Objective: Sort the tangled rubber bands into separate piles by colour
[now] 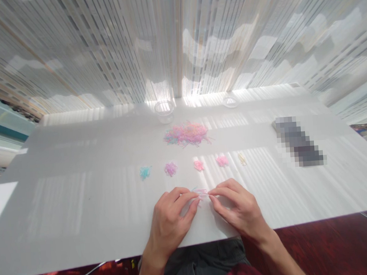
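A few thin pastel rubber bands lie between my fingertips near the table's front edge. My left hand pinches at their left side, thumb and index finger nearly together. From the other side my right hand pinches at the right end of the same bands. Exactly which strands are gripped is too small to make out. Beyond my hands is a row of small sorted piles: teal bands, purple bands, coral-pink bands, pink bands and yellow bands. Behind them spreads a larger mixed heap.
A clear plastic cup stands at the back of the white table, and a clear lid lies to its right. A blurred-out dark object rests on the right. Striped curtains hang along the far edge.
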The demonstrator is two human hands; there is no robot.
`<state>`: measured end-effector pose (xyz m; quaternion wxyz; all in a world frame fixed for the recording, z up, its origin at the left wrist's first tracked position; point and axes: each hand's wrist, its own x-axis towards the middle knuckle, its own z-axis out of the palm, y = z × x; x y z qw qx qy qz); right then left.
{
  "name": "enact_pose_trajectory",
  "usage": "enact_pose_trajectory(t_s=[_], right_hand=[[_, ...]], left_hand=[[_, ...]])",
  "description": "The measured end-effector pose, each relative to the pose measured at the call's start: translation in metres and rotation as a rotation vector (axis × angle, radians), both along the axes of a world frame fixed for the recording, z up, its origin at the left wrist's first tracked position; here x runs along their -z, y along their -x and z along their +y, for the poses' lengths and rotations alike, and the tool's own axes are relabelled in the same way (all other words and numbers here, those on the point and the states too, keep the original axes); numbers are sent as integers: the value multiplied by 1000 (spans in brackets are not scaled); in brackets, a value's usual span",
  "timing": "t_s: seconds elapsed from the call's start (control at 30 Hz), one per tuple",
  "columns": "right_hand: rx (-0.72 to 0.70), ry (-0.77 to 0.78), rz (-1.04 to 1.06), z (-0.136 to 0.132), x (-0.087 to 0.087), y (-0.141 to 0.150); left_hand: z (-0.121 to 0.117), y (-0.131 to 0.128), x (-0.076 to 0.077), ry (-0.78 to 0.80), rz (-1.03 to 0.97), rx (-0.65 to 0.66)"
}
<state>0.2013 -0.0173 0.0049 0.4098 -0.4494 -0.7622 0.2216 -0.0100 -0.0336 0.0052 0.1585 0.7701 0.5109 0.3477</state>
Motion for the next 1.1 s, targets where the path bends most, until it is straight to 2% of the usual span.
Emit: enact_pose_trajectory(t_s=[0.2, 0.37, 0.97, 1.1], right_hand=[[417, 31, -33, 22, -5, -16], [548, 19, -135, 42, 0, -25], [487, -56, -189, 36, 9, -24], [366, -71, -110, 26, 4, -21]], left_hand=[[0, 0, 2, 14, 15, -9], [0, -1, 1, 0, 20, -14], [0, 0, 5, 17, -10, -21], [0, -1, 6, 2, -47, -61]])
